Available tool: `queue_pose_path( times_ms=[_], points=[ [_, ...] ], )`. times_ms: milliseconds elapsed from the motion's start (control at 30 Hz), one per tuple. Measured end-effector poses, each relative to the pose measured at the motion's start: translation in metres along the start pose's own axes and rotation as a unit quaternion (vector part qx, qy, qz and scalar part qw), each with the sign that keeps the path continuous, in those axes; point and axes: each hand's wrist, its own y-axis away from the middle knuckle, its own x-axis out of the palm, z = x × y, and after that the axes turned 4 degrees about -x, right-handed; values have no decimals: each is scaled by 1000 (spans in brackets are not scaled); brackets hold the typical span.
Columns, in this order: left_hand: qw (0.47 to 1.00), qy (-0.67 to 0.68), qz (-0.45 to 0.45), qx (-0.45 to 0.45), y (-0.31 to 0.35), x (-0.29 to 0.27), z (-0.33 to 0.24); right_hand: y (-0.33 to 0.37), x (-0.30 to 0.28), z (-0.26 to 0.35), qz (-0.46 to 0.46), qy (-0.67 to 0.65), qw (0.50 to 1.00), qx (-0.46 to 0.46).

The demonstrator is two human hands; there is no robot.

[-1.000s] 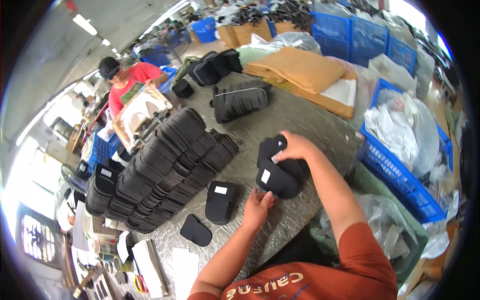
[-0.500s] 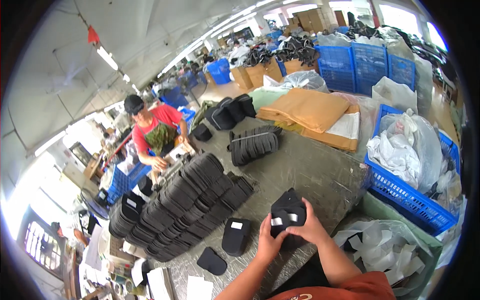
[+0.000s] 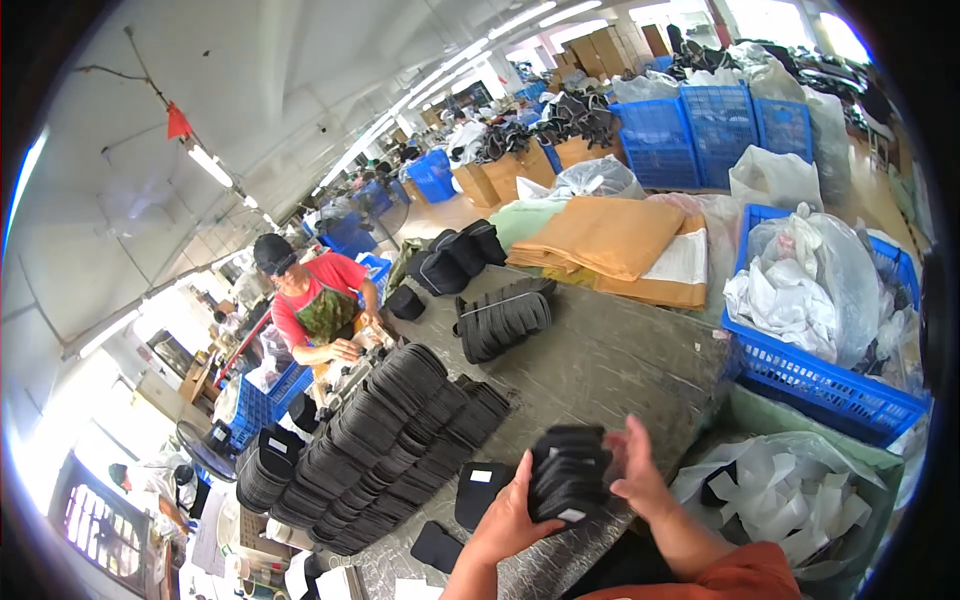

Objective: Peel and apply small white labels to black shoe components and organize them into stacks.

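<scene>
Both hands, left hand [image 3: 515, 515] and right hand [image 3: 633, 470], clamp a stack of black pads [image 3: 567, 472] between palms, now lifted just above the tabletop [image 3: 610, 365] near its front edge, lower in view than before. Loose black pad [image 3: 480, 492] lies just left. Long rows of pads [image 3: 380, 440] beyond, unchanged. Co-worker in red shirt [image 3: 312, 305] stands farther left.
</scene>
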Motion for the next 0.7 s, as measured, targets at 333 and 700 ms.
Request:
queue_pose_path(
  times_ms=[333, 700],
  points=[
    [965, -229, 12, 130, 11, 47, 6, 18, 26, 25, 202, 301, 931, -45],
    [981, 183, -45, 40, 26, 46, 69, 24, 12, 25, 258, 313, 907, -113]
  ],
)
